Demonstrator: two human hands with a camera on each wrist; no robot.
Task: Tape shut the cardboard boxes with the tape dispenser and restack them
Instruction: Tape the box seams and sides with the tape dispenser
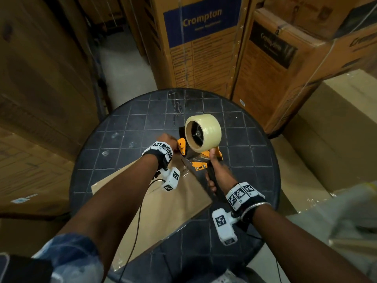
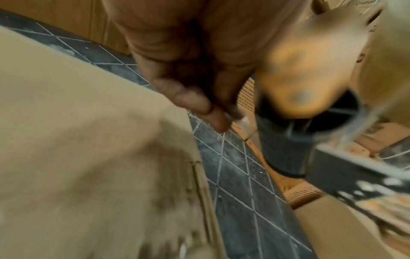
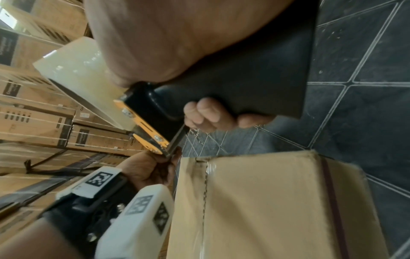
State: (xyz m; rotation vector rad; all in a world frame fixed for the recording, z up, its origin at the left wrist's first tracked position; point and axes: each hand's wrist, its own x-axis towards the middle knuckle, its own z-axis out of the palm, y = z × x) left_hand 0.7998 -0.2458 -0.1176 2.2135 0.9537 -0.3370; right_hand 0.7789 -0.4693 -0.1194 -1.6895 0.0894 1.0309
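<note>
1. Surroundings: one round desk (image 1: 130, 127) with a dark tiled top stands hemmed in by stacked cartons. A tall printed carton (image 1: 202, 43) stands just beyond the far edge, a second printed carton (image 1: 271, 64) beside it toward the right, and plain brown cartons (image 1: 40, 82) rise close along the left edge. Pale cartons (image 1: 342, 139) lie low beyond the right edge.
2. Task items: one flat cardboard box (image 1: 173, 203) lies on the near half of the desk, its near corner reaching the near edge. One tape dispenser (image 1: 201, 148), orange and black, is held above the far end of the box near the desk centre, carrying one roll of clear tape (image 1: 204, 132).
3. Right hand (image 1: 219, 176): fingers are wrapped round the dispenser's black handle, thumb extended up toward the roll; the wrist view confirms a full clamp on the handle.
4. Left hand (image 1: 166, 139): reaches across the box to the dispenser's front, fingertips pinched together at its orange side plate. The wrist view is blurred; whether tape lies between the fingertips cannot be told.
5. Count: two hands, each wrist bearing one marker band and one white camera unit.
</note>
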